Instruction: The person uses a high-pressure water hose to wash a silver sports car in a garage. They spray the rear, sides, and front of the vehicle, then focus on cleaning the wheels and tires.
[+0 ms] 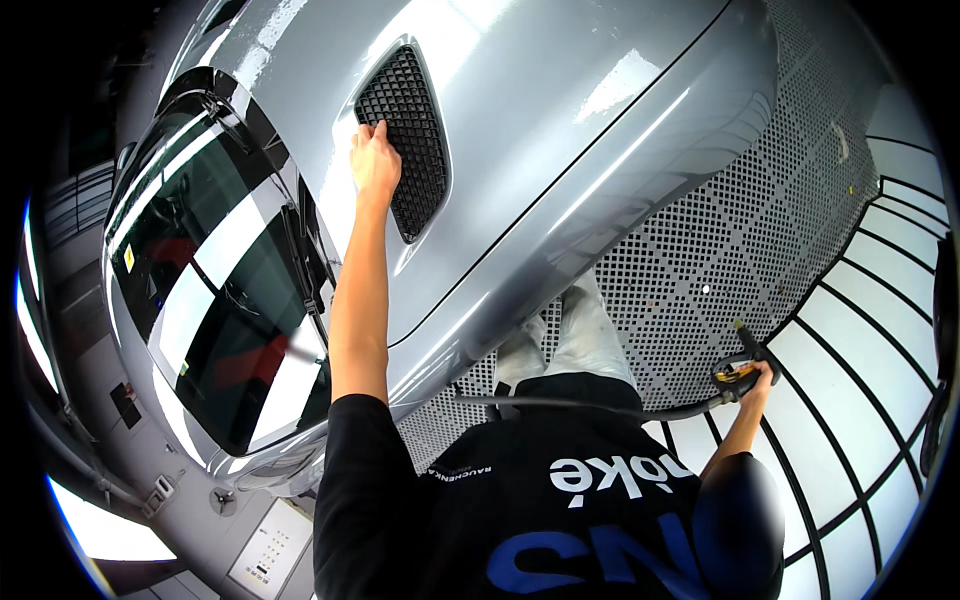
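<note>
My left arm reaches over the silver car hood point(530, 120). At its end, my left hand point(377, 163) is at the left edge of a black mesh vent grille point(415, 170) set into the hood. Its fingers are bent and pressed together against the mesh; whether they pinch anything small, I cannot tell. Low at my right side, my right hand point(762, 382) is closed around a black spray gun point(740, 372) with a yellow tip, away from the car. A dark hose point(660, 412) runs from the gun leftward across my waist.
The windshield point(220, 280) with its wiper point(298, 260) lies left of my left arm. Underfoot is a grey perforated floor point(700, 260). White panels with black bars point(850, 360) stand at the right. A white control panel point(270, 550) is at the lower left.
</note>
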Demonstrator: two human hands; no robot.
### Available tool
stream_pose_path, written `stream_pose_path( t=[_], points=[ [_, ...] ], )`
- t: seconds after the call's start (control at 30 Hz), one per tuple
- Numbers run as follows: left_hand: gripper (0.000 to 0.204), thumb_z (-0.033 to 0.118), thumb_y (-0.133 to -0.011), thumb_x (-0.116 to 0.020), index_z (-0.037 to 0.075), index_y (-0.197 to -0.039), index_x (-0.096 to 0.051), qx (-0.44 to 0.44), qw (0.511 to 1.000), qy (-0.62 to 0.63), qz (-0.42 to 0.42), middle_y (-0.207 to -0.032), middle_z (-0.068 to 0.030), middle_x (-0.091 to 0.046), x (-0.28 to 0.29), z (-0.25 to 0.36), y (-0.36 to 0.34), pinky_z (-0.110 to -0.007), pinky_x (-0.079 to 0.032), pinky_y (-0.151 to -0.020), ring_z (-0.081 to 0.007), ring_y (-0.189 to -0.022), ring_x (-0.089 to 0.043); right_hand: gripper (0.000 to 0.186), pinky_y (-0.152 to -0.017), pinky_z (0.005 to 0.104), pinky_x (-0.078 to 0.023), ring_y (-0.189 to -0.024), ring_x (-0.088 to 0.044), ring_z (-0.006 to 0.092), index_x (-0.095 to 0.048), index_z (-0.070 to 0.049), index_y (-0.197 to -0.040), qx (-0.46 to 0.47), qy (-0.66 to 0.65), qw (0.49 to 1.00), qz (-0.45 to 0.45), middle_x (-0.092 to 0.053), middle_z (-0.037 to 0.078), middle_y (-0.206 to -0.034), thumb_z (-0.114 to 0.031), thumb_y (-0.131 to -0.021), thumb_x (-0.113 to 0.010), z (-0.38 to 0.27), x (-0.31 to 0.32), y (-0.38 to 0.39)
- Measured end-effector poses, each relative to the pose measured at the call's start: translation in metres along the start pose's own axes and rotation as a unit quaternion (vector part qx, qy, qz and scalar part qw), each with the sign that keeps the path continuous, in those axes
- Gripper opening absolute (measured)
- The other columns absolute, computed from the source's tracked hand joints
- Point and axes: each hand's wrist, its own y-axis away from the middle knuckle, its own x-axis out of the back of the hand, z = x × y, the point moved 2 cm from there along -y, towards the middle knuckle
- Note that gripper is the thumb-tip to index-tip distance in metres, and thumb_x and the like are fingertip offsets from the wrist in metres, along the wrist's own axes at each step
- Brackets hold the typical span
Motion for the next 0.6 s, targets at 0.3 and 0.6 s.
stream_pose_path(
  t=[0.3,0.6],
  points=[
    [0.053,0.002,-0.081,-0.058,0.018,-0.132,-0.061,-0.004,0.999,-0.036,-0.035,-0.105,-0.0147,-0.057,0.008,-0.010,0.000,-0.047,-0.049,-0.086,-0.0349,-0.098,-0.058,0.017,-0.060,0.0407,-0.054,-0.073,-0.066,0.0305,-0.060,-0.004,-0.080,-0.066,-0.068,0.995,-0.025,-0.066,0.009,-0.077,-0.021,-0.079,-0.054,0.054,0.030,-0.029],
    [0.025,-0.006,-0.081,-0.049,0.000,-0.105,-0.055,0.101,0.970,0.146,0.164,-0.101,-0.0209,-0.056,0.034,0.012,0.036,-0.048,-0.047,-0.084,-0.0406,-0.094,-0.056,0.014,-0.075,0.0325,-0.049,-0.077,-0.058,0.0234,-0.054,-0.004,-0.084,0.084,-0.050,0.982,-0.159,-0.056,0.007,-0.077,-0.017,-0.080,-0.058,-0.052,-0.111,0.057]
  ],
)
